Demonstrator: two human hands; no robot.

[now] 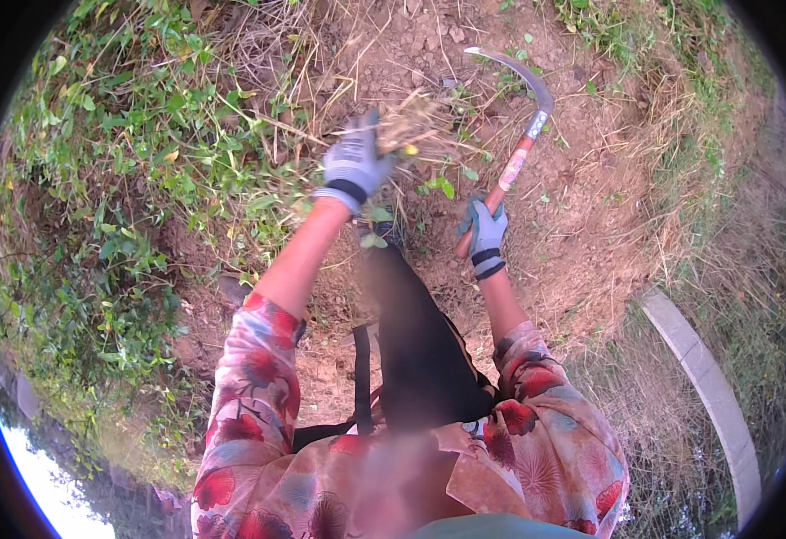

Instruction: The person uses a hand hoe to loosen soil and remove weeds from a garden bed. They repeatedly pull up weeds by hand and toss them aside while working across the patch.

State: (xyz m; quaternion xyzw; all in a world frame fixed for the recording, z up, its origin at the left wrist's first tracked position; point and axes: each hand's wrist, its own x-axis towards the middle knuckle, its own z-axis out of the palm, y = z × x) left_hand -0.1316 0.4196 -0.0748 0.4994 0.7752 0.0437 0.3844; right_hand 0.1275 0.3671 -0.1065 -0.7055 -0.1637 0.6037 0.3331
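Observation:
My left hand (356,162), in a grey knit work glove with a dark cuff band, grips a bunch of dry grass and weeds (416,124). Motion blurs the bunch, and a small yellow flower shows in it. In a matching glove, my right hand (486,229) is closed round the lower part of the reddish wooden handle of a sickle (515,165). The sickle's curved steel blade (534,84) points up and to the left, over bare soil, apart from the left hand. Riveted metal joins blade and handle.
Leafy green vines (163,135) grow thickly on the left. Reddish bare soil (588,202) with loose straw lies in front and to the right. A concrete curb (703,377) curves along the right, beside dry grass (723,269). My dark-trousered leg (420,323) stretches forward between my arms.

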